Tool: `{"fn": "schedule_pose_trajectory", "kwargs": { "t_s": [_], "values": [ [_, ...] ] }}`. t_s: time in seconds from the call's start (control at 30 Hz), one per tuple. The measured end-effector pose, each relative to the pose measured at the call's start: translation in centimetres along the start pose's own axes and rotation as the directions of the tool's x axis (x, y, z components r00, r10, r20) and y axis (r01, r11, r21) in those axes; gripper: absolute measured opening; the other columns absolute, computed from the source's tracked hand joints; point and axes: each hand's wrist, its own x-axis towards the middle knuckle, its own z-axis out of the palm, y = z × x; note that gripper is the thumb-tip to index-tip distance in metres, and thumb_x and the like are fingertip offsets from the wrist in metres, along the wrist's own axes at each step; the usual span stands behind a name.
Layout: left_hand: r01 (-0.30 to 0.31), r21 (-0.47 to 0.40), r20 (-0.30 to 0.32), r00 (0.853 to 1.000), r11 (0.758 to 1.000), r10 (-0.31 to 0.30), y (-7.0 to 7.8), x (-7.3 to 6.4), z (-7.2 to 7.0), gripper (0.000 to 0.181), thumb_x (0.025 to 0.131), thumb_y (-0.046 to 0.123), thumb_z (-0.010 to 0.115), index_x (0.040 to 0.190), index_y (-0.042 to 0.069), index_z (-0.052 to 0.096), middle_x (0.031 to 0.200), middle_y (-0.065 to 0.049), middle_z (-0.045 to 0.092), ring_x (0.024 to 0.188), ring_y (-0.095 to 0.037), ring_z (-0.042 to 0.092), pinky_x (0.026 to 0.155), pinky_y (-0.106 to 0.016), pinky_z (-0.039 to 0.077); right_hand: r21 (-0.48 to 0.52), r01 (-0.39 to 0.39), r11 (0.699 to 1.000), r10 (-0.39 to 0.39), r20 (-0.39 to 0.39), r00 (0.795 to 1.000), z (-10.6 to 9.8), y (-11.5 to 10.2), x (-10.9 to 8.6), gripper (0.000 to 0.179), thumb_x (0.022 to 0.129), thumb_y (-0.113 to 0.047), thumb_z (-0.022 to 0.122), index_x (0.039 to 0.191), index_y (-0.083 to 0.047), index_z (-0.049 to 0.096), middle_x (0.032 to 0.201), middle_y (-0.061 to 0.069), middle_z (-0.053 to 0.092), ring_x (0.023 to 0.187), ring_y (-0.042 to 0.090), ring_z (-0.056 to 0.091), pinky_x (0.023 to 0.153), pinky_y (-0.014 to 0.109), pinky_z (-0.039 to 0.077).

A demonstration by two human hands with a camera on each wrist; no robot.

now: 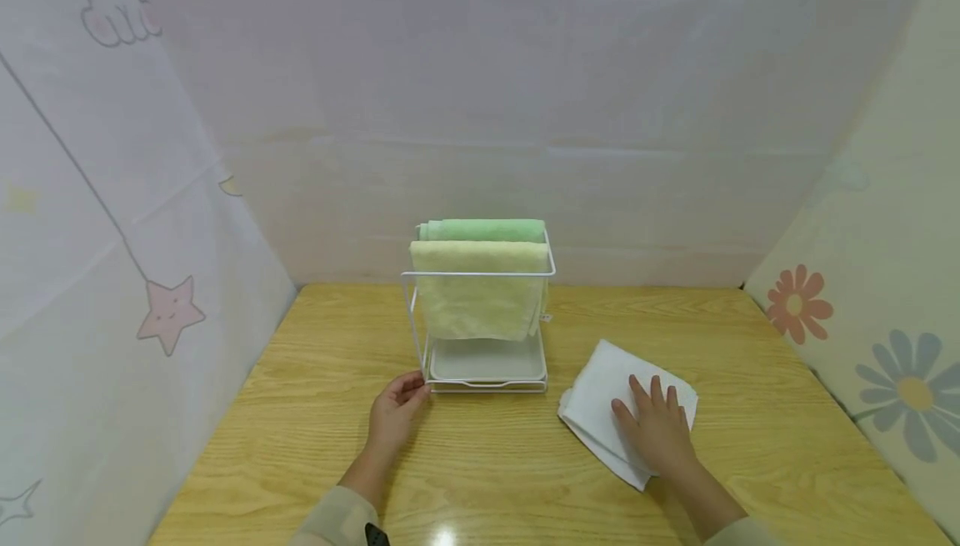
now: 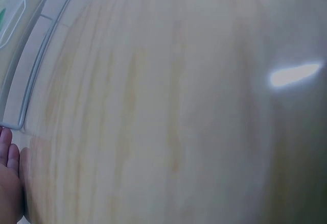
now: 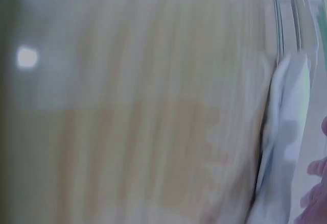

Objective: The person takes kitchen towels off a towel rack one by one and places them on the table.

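A white wire rack (image 1: 478,274) stands on the table, with a pale yellow towel (image 1: 480,296) and a green towel (image 1: 491,230) draped over it and a white tray (image 1: 487,358) in its base. At the rack's lower front left corner, my left hand (image 1: 393,417) pinches the wire between thumb and fingers; the left wrist view shows only part of this hand (image 2: 9,183) beside the frame corner. My right hand (image 1: 660,429) rests with spread fingers on a folded white towel (image 1: 603,388) lying right of the rack. The right wrist view catches this towel (image 3: 288,132) edge-on beside the fingertips (image 3: 316,167).
The wooden table (image 1: 315,363) reaches back to a pale cloth backdrop (image 1: 450,112). Printed cloth walls, one with a pink star (image 1: 171,313) and one with flowers (image 1: 799,304), border its left and right sides.
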Motion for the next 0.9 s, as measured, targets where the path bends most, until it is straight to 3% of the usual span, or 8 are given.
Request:
{"fn": "schedule_pose_trajectory", "kwargs": {
  "t_s": [0.23,0.43,0.63,0.9],
  "values": [
    [-0.002,-0.011,-0.001,1.000,1.000,0.002,-0.2,0.0,0.0,0.031,0.088,0.003,0.070,0.118,-0.005,0.064,0.115,-0.024,0.065,0.083,0.002,0.061,0.077,-0.010,0.053,-0.007,0.027,1.000,-0.027,0.015,1.000,2.1,-3.8,-2.1,0.063,0.102,-0.043,0.044,0.150,-0.002,0.035,0.154,0.039,0.015,0.139,0.064,0.005,0.105,0.081,0.011],
    [-0.013,0.009,0.004,1.000,1.000,0.013,0.0,-0.1,-0.1,0.032,0.089,0.006,0.071,0.118,-0.005,0.064,0.115,-0.023,0.065,0.086,0.000,0.061,0.077,-0.010,0.053,0.033,-0.015,0.999,0.012,0.083,0.996,2.9,-5.1,-2.7,0.061,0.101,-0.040,0.045,0.151,-0.007,0.034,0.156,0.035,0.014,0.141,0.060,0.004,0.106,0.081,0.008],
    [-0.027,-0.011,0.000,1.000,1.000,0.027,-0.1,-0.1,0.0,0.031,0.088,0.003,0.070,0.117,-0.007,0.063,0.113,-0.025,0.065,0.085,0.000,0.061,0.077,-0.011,0.053,0.033,0.024,0.999,-0.027,0.104,0.994,2.7,-4.0,-2.2,0.062,0.102,-0.044,0.044,0.151,-0.007,0.034,0.157,0.034,0.014,0.141,0.060,0.005,0.104,0.083,0.006],
    [-0.023,-0.006,-0.004,1.000,1.000,0.023,0.0,-0.2,0.0,0.030,0.089,0.003,0.069,0.116,-0.007,0.064,0.113,-0.025,0.065,0.084,0.000,0.061,0.075,-0.011,0.053,0.065,0.135,0.989,-0.142,0.107,0.984,1.4,0.0,-0.8,0.065,0.102,-0.052,0.039,0.151,-0.010,0.036,0.159,0.028,0.016,0.144,0.056,0.003,0.108,0.078,-0.001]
  ]
}}
